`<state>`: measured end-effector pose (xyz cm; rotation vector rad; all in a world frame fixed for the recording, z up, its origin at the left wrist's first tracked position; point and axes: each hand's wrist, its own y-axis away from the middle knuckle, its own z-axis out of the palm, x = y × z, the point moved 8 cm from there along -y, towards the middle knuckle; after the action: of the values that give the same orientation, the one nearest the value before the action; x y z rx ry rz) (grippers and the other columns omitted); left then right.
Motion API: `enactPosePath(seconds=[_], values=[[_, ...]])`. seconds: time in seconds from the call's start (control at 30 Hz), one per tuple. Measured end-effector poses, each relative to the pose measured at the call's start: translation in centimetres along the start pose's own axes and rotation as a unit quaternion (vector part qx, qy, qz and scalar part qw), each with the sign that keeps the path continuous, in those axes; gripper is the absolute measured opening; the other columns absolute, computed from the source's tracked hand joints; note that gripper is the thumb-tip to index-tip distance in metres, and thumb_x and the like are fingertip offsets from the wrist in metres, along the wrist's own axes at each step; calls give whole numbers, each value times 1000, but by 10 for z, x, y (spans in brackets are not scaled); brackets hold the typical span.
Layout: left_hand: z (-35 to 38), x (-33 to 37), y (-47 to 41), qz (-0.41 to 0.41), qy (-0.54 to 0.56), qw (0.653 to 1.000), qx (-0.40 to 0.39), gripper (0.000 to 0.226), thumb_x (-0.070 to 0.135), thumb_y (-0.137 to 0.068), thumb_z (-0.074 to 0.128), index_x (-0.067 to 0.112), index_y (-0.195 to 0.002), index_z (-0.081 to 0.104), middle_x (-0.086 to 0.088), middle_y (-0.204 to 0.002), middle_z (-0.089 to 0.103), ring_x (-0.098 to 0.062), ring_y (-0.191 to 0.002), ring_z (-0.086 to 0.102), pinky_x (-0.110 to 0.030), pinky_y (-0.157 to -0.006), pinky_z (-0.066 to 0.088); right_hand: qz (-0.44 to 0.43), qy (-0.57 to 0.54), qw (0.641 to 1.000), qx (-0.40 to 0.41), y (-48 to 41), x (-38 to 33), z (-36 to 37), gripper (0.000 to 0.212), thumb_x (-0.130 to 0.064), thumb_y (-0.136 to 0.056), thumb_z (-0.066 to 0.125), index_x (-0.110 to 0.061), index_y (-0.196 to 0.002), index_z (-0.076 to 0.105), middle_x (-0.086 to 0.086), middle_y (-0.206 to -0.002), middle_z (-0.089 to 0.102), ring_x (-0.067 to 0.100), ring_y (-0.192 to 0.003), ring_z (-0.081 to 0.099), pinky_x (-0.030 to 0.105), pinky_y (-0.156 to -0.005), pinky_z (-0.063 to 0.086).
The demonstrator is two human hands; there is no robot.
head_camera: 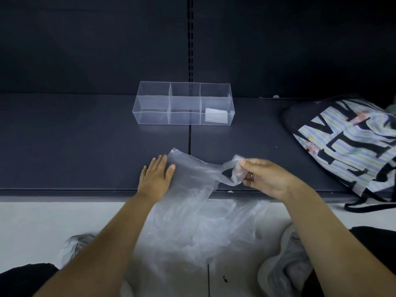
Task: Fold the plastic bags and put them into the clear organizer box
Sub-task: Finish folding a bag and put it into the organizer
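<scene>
Folding is barely getting going: one folded white bag (216, 114) is lying in the right compartment of the clear plastic organizer box (150, 103). At the dark shelf's (75, 151) near edge, the left hand (155, 177), fingers (159, 162) flat, is pressing a thin translucent plastic bag (192, 176) while the right hand (264, 179) is pinching its handle (235, 170).

The plastic bag (192, 228) looks blurred below the shelf (85, 146) edge; the patterned drawstring bag (351, 142) is cut by the right edge.

Both bare arms reach forward. The left hand (155, 176) lies flat, palm down, with its fingers straight and close together, pressing on the plastic bag (192, 174). The right hand (264, 177) has curled fingers, and its thumb and fingertips pinch the bag's handle.
</scene>
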<state>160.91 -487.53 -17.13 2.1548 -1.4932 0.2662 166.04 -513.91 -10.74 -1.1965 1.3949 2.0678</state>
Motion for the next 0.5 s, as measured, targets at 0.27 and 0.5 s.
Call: enactPosePath(seconds=[0.27,0.5], values=[[26,-18,-14,61,-194,979,25,71,63,-85,-8,23,-141,-24,4,-158,-18,-16,-146,-17,-42,-117,-12,-47,-190,980,-34,-5,-17,-18,31,-37,-82,57,-17,-59,58,5,-84,64,9,-72,62,24,-68,50],[24,-20,-13,36,-187,981,37,76,64,-90,3,21,-150,-15,4,-160,-13,-16,-147,-15,-45,-118,-11,81,139,986,29,-2,-24,-52,46,-46,-85,60,-20,-51,42,-6,-50,44,6,-71,61,31,-87,46]])
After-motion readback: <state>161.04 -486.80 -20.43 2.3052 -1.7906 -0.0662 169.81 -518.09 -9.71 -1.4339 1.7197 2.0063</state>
